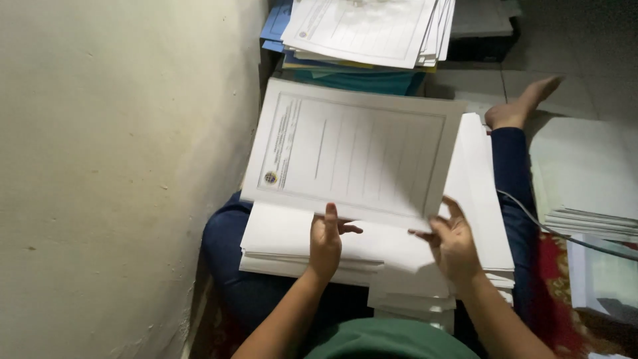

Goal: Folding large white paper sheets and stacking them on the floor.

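A printed form sheet (352, 149) with a ruled table and a small round emblem is lifted above a thick stack of white paper (475, 193) resting on my lap. My left hand (325, 242) grips the sheet's near edge with the thumb on top. My right hand (453, 239) holds the sheet's near right corner, fingers spread around it. The stack lies in stepped layers under both hands.
A plain wall (119, 166) fills the left side. Another pile of forms on blue folders (365, 33) lies ahead. More paper stacks (588, 179) sit to the right, with a grey cable (551, 229) across them. My leg in dark trousers and bare foot (522, 103) extend forward.
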